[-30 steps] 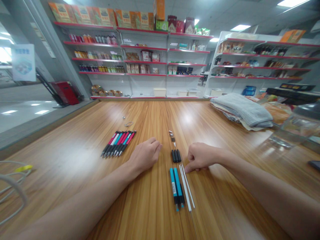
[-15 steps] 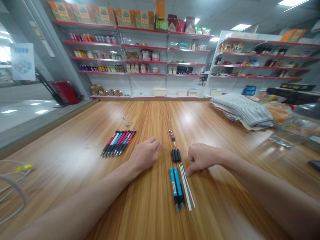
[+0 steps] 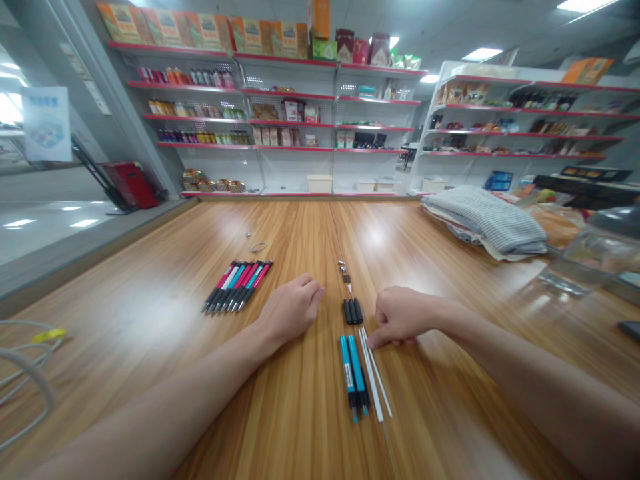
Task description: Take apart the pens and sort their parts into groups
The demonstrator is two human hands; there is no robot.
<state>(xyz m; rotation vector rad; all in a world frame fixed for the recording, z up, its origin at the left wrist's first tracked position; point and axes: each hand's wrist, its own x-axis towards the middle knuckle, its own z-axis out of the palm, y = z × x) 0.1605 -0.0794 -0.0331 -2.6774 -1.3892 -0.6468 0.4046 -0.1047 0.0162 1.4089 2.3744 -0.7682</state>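
My left hand (image 3: pixel 291 306) rests on the wooden table, its fingers curled into a loose fist. To its left lies a row of several assembled pens (image 3: pixel 237 287) in red, teal and white with black grips. My right hand (image 3: pixel 403 317) is closed too, and its thumb tip is at the upper end of the thin white refills (image 3: pixel 373 373). Left of the refills are two teal pen barrels (image 3: pixel 351 370), side by side. Above these sit short black pen grips (image 3: pixel 353 311). Farther up is a line of small springs and metal parts (image 3: pixel 343 272). Nothing shows in either hand.
A grey wire ring (image 3: pixel 258 247) lies beyond the pens. White cables (image 3: pixel 30 373) are at the left edge. At the right are a folded striped cloth (image 3: pixel 487 217) and a clear water container (image 3: pixel 585 257). Stocked shelves (image 3: pixel 290 120) stand behind the table (image 3: pixel 290 433).
My right thumb has moved slightly left and up by the refills. The lower end of the rightmost refill has shifted a little to the right. My left hand stays still.
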